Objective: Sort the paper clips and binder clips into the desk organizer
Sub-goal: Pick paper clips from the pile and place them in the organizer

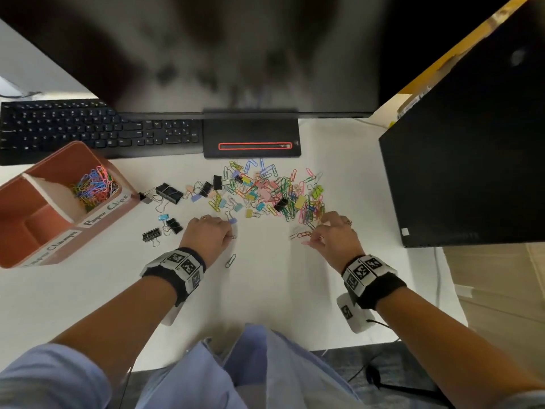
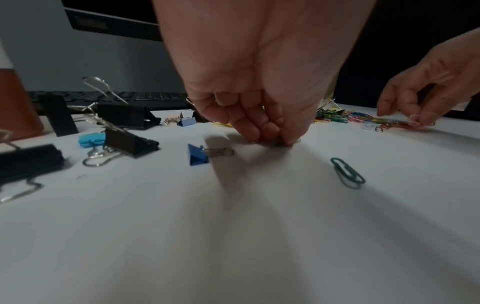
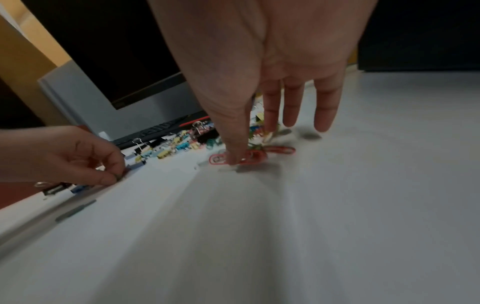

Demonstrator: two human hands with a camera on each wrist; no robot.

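Note:
A salmon desk organizer (image 1: pixel 38 249) stands at the left; its compartment labelled Paper Clips holds a heap of coloured paper clips (image 1: pixel 94 187). A mixed pile of paper clips and small binder clips (image 1: pixel 265 193) lies in front of the monitor stand. Black binder clips (image 1: pixel 168 193) lie to its left. My left hand (image 1: pixel 228 234) has curled fingers (image 2: pixel 249 127) down on the table, pinching a small paper clip, mostly hidden. My right hand (image 1: pixel 314 239) pinches red and pink paper clips (image 3: pixel 255 157) between thumb and index, the other fingers straight. A green paper clip (image 2: pixel 348 172) lies alone nearby.
A black keyboard (image 1: pixel 88 128) and the monitor stand (image 1: pixel 252 137) lie behind the pile. A black computer tower (image 1: pixel 472 143) stands at the right. A small blue binder clip (image 2: pixel 198 154) sits just left of my left hand. The white table (image 1: pixel 265 290) stretches toward me.

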